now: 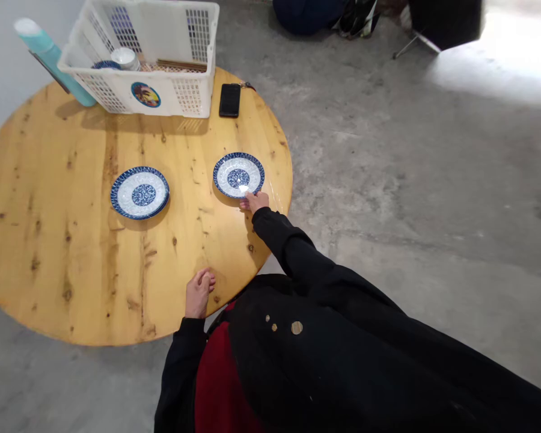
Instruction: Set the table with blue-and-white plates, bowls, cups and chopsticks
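My right hand [256, 201] grips the near rim of a blue-and-white patterned plate [238, 174] at the right side of the round wooden table [85, 252]. The thumb lies on the rim and the other fingers go beneath it. To the left, apart from both hands, what looks like a small stack of matching plates [139, 193] rests on the wood. By the table's front edge is my left hand [200, 291], its fingers curled loosely together. Nothing shows in it, but the inside of the palm is hidden.
A white plastic basket [162, 93] at the back holds white bowls [125, 58], a blue-rimmed dish and chopsticks [183, 65]. Left of it leans a light-blue cylinder [56, 60]. A black phone [229, 100] lies right of the basket. Concrete floor [388, 162] surrounds the table.
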Tool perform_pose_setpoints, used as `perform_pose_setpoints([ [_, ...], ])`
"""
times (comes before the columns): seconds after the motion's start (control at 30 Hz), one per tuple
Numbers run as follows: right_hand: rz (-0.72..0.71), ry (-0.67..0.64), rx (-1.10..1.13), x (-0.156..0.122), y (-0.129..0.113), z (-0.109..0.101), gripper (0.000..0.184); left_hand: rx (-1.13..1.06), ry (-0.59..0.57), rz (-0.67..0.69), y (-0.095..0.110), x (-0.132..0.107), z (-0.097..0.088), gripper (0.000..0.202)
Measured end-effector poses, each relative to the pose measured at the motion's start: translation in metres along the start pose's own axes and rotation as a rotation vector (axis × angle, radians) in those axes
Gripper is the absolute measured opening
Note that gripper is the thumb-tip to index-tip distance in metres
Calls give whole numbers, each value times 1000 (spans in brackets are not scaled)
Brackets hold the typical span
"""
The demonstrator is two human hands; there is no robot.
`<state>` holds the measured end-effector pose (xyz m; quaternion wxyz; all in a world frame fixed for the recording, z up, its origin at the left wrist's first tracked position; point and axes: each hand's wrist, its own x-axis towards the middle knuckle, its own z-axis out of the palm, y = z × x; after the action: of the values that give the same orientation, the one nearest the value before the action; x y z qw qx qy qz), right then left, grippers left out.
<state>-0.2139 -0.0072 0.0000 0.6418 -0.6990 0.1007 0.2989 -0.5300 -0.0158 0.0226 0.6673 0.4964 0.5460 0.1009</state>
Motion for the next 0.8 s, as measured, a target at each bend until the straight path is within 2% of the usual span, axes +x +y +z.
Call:
perform_pose_setpoints([
  [0.1, 9, -34, 20, -14, 1, -4, 24, -11, 11, 6, -1, 0, -1, 61],
  [0.17, 33, -106, 30, -32, 9, -9, 27, -16, 21, 12, -1, 0, -3, 60],
  [0.3, 112, -290, -12, -82, 42, -22, 16, -10, 54, 19, 2, 2, -7, 58],
  [0.43, 199, -408, -68, -123, 72, -26, 8, -8, 103, 16, 11, 5, -14, 56],
  [0.53, 219, -464, -84, -130, 78, -22, 8, -9, 139, 30, 21, 7, -20, 55],
  [0.8, 228, -541, -123, -114, 75, -3, 6, 5, 250, 34, 35, 7, -40, 57],
])
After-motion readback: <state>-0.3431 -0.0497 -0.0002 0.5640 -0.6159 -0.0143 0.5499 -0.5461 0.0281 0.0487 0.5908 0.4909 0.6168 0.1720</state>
